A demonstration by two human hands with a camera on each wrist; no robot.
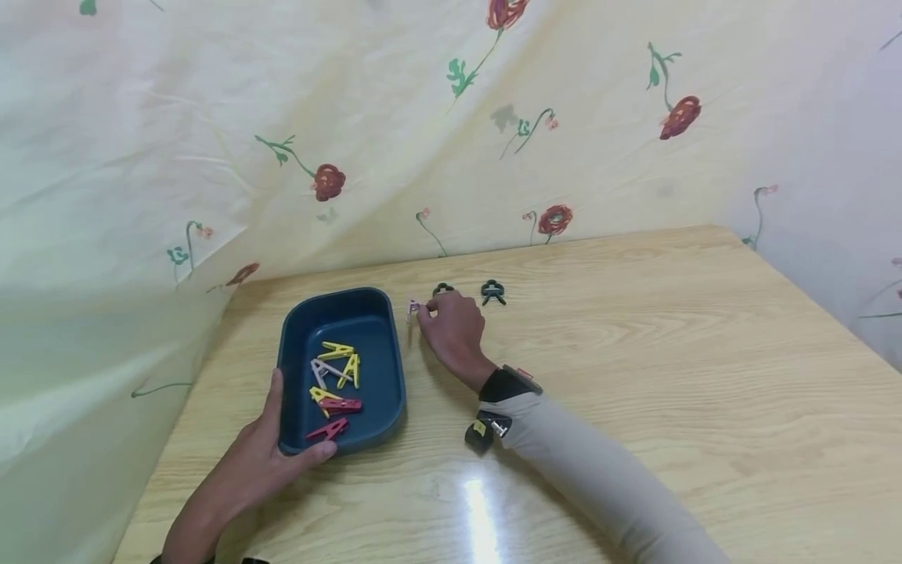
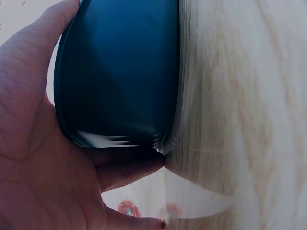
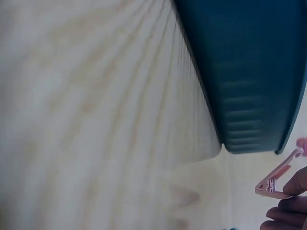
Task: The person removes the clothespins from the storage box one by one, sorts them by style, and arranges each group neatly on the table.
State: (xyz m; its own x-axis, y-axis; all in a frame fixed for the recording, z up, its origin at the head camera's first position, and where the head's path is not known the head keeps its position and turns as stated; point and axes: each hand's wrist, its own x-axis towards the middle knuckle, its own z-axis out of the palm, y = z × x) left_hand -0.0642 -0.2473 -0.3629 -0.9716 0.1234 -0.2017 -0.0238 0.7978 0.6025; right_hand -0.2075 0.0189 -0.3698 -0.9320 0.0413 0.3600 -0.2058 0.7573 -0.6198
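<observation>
On headcam alone, both hands: left [image 1: 259,457] outspread against bin [image 1: 341,315], right [image 1: 454,330] tight on clip [image 3: 279,169]

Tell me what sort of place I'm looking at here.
Probably an improvised indoor tabletop workspace; the wider room is out of view. A wood-grain table stands against a wrinkled, flower-patterned sheet, with a dark blue tray of small clips on it.

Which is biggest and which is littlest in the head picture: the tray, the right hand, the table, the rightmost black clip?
1. Table
2. Tray
3. Right hand
4. Rightmost black clip
</observation>
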